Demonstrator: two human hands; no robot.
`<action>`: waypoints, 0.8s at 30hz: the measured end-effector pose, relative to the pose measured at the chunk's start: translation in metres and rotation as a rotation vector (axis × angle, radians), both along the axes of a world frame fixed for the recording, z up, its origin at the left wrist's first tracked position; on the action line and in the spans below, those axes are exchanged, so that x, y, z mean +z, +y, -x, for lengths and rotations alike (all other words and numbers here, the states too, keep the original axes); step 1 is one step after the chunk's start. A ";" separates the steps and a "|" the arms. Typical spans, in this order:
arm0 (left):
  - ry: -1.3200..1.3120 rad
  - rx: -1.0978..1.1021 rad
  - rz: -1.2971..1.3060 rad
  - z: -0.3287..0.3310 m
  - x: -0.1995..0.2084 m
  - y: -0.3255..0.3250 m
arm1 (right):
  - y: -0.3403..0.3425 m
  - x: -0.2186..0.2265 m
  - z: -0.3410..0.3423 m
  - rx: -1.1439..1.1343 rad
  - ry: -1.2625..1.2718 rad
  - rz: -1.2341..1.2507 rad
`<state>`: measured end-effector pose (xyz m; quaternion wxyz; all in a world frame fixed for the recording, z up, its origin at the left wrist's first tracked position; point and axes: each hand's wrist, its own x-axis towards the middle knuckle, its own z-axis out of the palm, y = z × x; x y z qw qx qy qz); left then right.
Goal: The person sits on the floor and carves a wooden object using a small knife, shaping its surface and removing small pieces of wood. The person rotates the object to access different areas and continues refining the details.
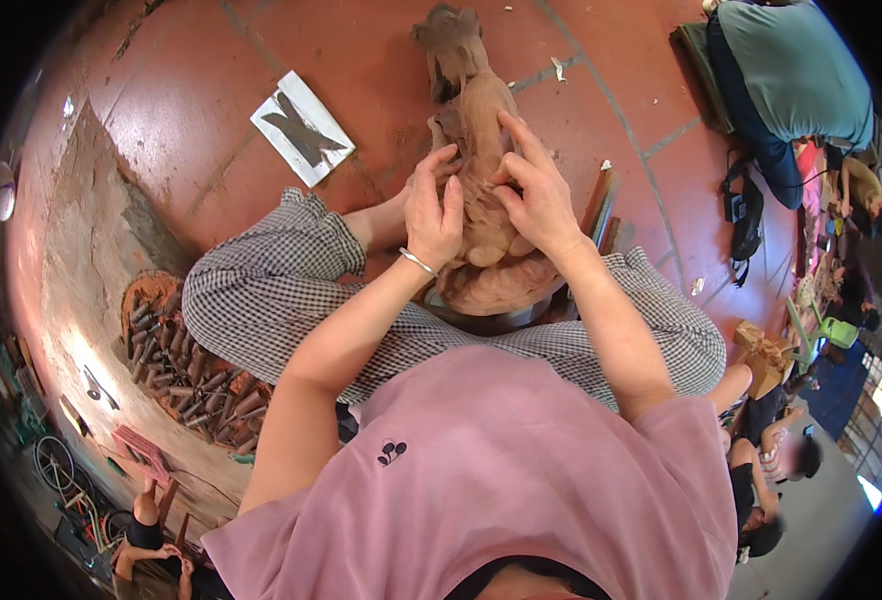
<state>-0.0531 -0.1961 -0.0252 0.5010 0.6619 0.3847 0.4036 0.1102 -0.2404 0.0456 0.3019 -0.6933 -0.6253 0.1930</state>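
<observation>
A reddish-brown carved wooden figure point(486, 105) stands between my bent legs, its rounded lower part over a dark round support. Against its left side rests my left hand point(434, 208), open, with the thumb apart from the fingers and a silver bangle on the wrist. My right hand point(543, 198) lies on the figure's right side. Its index finger stretches along the wood, while the other fingers curl in a pinch at the surface. What that pinch holds, if anything, is too small to make out.
On the tiled floor, a white tray point(287, 108) carries dark flat pieces. Many handled tools fill a round basket point(151, 285) by my left knee. A black bag point(746, 220) and bar-shaped pieces point(601, 205) lie to the right. Other people sit around the edges.
</observation>
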 end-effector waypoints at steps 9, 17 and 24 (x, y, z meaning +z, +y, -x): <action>-0.002 -0.004 0.043 0.002 -0.007 0.004 | 0.013 -0.005 0.020 -0.046 -0.112 -0.013; -0.037 -0.009 0.034 0.001 -0.001 0.002 | -0.019 0.017 -0.025 -0.276 0.223 0.204; -0.040 -0.006 0.018 0.000 -0.003 0.003 | -0.018 0.003 -0.017 -0.265 0.515 0.229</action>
